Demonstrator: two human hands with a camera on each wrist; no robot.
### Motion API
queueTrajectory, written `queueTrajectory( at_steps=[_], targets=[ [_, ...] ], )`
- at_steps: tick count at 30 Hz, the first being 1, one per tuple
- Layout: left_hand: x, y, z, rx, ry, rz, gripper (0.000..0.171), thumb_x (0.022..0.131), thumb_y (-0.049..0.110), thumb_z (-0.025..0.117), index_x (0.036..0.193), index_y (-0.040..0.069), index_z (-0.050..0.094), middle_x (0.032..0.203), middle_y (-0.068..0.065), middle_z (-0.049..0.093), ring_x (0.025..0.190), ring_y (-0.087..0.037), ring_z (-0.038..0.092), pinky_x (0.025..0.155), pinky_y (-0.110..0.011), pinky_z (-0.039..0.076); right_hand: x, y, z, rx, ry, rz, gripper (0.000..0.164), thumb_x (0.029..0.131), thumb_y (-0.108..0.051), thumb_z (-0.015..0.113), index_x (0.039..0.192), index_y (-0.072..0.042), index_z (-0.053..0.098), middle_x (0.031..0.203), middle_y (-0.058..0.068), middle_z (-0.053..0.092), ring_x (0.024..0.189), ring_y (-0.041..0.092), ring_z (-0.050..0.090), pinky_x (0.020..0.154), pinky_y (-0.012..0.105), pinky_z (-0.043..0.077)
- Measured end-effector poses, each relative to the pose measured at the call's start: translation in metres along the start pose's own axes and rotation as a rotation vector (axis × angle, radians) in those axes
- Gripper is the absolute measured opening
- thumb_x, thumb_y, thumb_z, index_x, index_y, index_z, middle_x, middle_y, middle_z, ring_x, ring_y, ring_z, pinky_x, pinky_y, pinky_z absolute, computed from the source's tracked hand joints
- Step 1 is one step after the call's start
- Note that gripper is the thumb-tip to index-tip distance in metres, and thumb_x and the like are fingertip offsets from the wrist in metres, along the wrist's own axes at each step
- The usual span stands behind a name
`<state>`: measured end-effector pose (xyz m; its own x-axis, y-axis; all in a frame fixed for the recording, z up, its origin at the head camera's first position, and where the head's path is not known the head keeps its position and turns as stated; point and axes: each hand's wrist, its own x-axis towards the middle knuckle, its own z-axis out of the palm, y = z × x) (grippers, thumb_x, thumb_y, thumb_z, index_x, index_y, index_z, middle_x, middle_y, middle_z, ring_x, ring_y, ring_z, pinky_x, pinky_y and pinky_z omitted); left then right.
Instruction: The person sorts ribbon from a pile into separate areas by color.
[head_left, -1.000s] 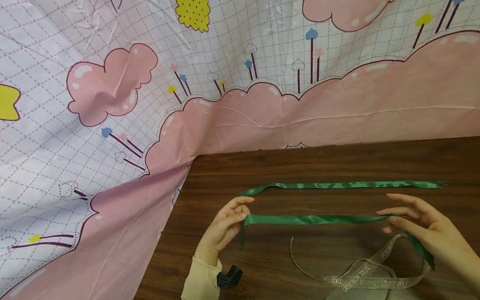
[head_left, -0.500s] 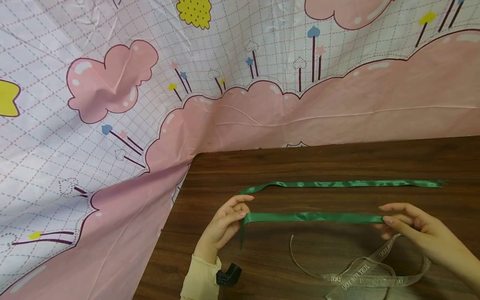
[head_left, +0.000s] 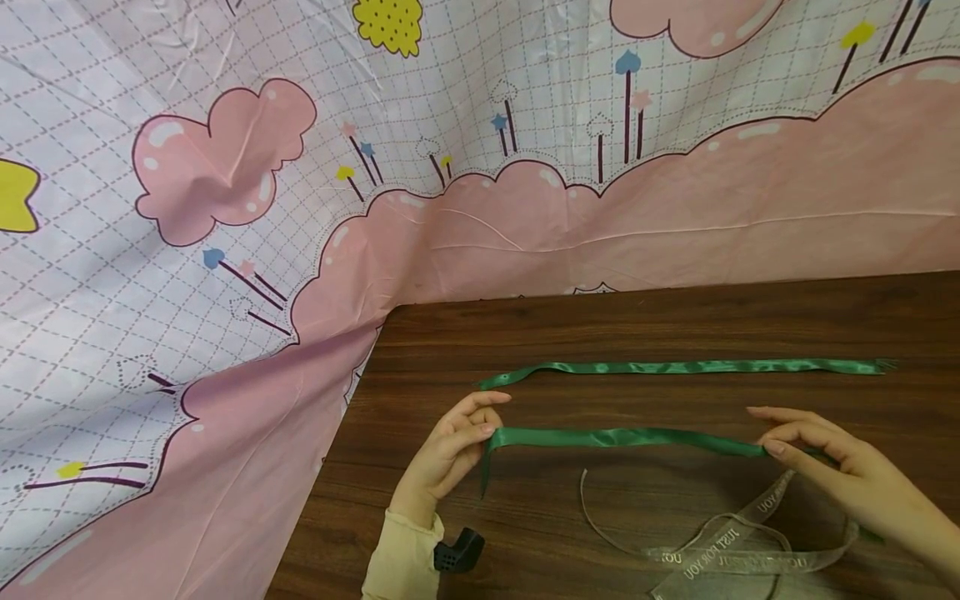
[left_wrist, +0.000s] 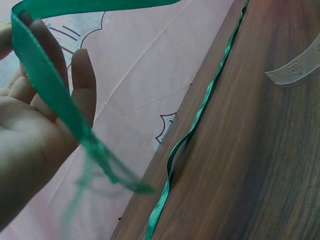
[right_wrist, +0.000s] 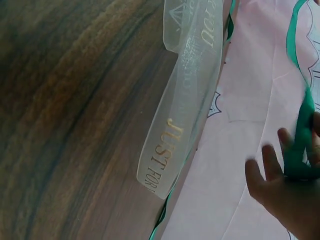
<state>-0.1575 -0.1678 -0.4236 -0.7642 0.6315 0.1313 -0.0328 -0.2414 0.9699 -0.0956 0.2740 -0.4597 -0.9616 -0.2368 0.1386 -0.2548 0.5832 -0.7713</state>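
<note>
Between the two hands a green satin ribbon (head_left: 570,437) stretches nearly level above the table, sagging a little toward the right. My left hand (head_left: 452,450) pinches it near its left end, and a short frayed tail hangs below the fingers, also visible in the left wrist view. With thumb and fingers my right hand (head_left: 832,458) pinches the other part, the rest passing behind that hand. Farther back a second green ribbon (head_left: 675,367) lies lengthwise on the table. Under the right hand rests a sheer ribbon (head_left: 723,546) printed "JUST FOR YOU", loosely looped.
The dark wooden table (head_left: 420,358) ends at a left edge. A pink and white patterned cloth (head_left: 480,242) hangs behind and beside it. A black wrist device (head_left: 459,552) sits at the left cuff.
The right hand's fingers first loosely straddle the ribbon, then pinch it; the ribbon's right part now dips slightly, and its tail has gone behind the hand. The left hand stays in place.
</note>
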Motion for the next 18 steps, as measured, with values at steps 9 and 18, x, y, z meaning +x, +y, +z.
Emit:
queueTrajectory(
  at_steps=[9, 18],
  targets=[
    [-0.001, 0.001, -0.001, 0.007, 0.014, -0.002, 0.037, 0.095, 0.002, 0.039, 0.131, 0.013, 0.045, 0.091, 0.009, 0.058, 0.080, -0.005, 0.050, 0.075, -0.019, 0.039, -0.001, 0.001, -0.009, 0.006, -0.001, 0.117, 0.025, 0.098, -0.019, 0.047, 0.119, -0.012, 0.058, 0.111, -0.036, 0.050, 0.097, -0.024, 0.042, 0.065, 0.014, 0.047],
    [-0.002, 0.000, -0.006, -0.037, 0.029, -0.016, 0.039, 0.095, -0.001, 0.036, 0.131, 0.012, 0.045, 0.091, 0.006, 0.059, 0.082, -0.009, 0.054, 0.082, -0.022, 0.042, 0.000, 0.026, -0.018, 0.135, -0.064, 0.119, 0.033, 0.100, -0.012, 0.040, 0.132, -0.007, 0.047, 0.120, -0.038, 0.044, 0.101, -0.024, 0.041, 0.069, 0.012, 0.045]
  ],
)
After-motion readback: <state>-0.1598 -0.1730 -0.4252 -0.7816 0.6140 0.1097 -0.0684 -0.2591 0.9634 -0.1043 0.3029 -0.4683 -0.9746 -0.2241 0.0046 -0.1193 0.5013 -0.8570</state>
